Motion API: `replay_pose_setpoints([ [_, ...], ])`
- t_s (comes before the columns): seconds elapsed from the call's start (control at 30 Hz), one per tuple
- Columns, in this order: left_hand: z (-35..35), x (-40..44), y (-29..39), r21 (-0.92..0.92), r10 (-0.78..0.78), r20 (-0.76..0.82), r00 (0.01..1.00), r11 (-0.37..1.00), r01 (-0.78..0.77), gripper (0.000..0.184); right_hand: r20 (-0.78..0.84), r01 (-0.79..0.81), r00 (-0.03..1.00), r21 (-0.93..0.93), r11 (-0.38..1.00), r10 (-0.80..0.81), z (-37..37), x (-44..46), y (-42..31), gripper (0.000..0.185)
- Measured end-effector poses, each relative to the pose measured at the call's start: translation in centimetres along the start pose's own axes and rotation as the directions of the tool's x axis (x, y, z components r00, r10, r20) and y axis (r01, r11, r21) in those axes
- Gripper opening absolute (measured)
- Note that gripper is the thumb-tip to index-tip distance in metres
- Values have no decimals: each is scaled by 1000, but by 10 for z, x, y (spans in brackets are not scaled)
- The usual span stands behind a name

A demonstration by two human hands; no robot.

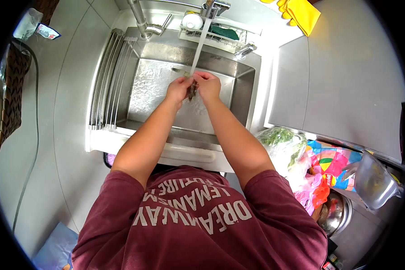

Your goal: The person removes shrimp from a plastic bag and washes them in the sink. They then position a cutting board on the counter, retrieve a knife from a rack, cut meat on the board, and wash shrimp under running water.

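Observation:
My left hand (178, 88) and my right hand (207, 84) meet over the metal sink (157, 108). Their fingers are closed together on a small, clumpy dark brown thing (192, 91) that hangs down between them; its kind is too small to make out. A stream of water (200, 48) runs from the tap (215, 6) down to my fingertips. Just beyond my left fingers shows a thin greenish piece (180, 71), and I cannot tell whether it joins the held thing. My fingers partly cover what they hold.
A roll-up metal rack (110, 81) lies over the sink's left side. Behind the sink stands a caddy (211, 41) with a green scouring pad (224, 32). Yellow rubber gloves (301, 15) lie at the back right. Bagged greens (281, 141) and a clear jug (375, 180) are at right.

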State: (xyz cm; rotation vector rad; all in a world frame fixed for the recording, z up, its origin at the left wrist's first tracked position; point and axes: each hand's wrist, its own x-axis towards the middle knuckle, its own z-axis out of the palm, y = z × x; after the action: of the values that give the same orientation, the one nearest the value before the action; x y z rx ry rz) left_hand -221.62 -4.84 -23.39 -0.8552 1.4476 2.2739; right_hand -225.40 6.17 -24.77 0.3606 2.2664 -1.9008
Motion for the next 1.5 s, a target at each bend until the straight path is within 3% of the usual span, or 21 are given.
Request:
replay_pose_setpoints([
  [0.13,-11,0,1,-25,-17,-3,1000,1000,17,18,-4,74,997,-210,975,-77,0,-12,-29,20],
  [0.23,-14,-5,7,-39,-12,-21,1000,999,11,20,56,30,998,-215,976,-18,8,-5,-34,23],
  [0.33,-16,-2,11,-39,11,1,1000,999,-11,20,87,56,996,-431,901,-20,11,-1,-43,24],
  [0.43,-8,-2,21,-67,43,7,999,997,-43,20,-7,296,949,-334,895,-317,8,-1,-25,23],
  [0.53,-2,2,25,-81,64,-13,998,995,-65,20,111,258,966,-282,924,-235,-8,-3,-19,23],
  [0.73,12,8,20,-179,72,-4,997,981,-71,20,288,52,956,17,998,-55,-27,-8,-12,29],
  [0.87,19,2,21,-186,43,-8,999,981,-44,19,293,54,954,33,998,-61,-31,-10,-7,28],
  [0.97,14,4,22,35,28,-76,997,999,-25,20,314,51,948,28,998,-57,-27,-8,2,24],
  [1.07,2,17,11,26,78,-47,996,997,-76,21,339,56,940,-27,998,-44,-26,-11,-5,18],
  [1.17,8,0,26,48,28,-102,994,999,-23,23,382,80,923,-68,994,-48,-26,-12,-9,17],
  [1.27,7,0,24,-243,90,46,995,967,-77,24,418,74,908,-60,995,-42,-22,-8,-5,18],
  [1.37,-8,9,20,-109,96,24,995,990,-93,24,467,134,882,-139,981,-54,-23,-5,-11,18],
  [1.5,-1,-2,32,-101,138,-3,990,985,-138,23,514,151,857,-183,972,-37,-20,-10,-29,16],
])
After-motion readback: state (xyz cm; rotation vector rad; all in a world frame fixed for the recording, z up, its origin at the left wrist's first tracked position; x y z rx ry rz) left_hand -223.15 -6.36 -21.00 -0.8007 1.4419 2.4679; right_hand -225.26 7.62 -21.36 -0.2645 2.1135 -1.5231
